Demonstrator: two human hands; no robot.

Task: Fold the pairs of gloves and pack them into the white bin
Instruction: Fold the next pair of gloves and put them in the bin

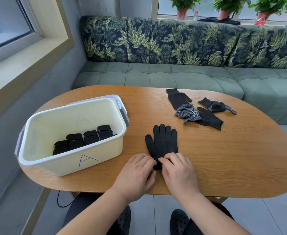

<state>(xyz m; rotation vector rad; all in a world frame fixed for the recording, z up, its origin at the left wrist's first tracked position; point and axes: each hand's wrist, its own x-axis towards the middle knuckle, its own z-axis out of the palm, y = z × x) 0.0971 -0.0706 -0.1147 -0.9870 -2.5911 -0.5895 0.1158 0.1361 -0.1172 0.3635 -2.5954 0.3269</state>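
- a white bin (54, 167) stands on the left part of the wooden table (241, 158), with a letter "a" drawn on its near wall.
- folded gloves (85, 139), black, lie in a row on the bin's floor, along the near wall.
- the left hand (136, 172) rests just right of the bin, fingers curled, pinching the cuff edge of a black glove (163, 143).
- that glove lies flat on the table near the front edge, its fingers spread and pointing away from the person; whether a second glove lies beneath it i cannot tell.
- the right hand (178, 170) sits touching the left, fingertips curled and pinching the same cuff from the other side.
- loose gloves (198, 114), some black and some dotted, lie overlapping at the far right of the table, well apart from the hands.
- a green sofa (173, 75) runs behind the table.
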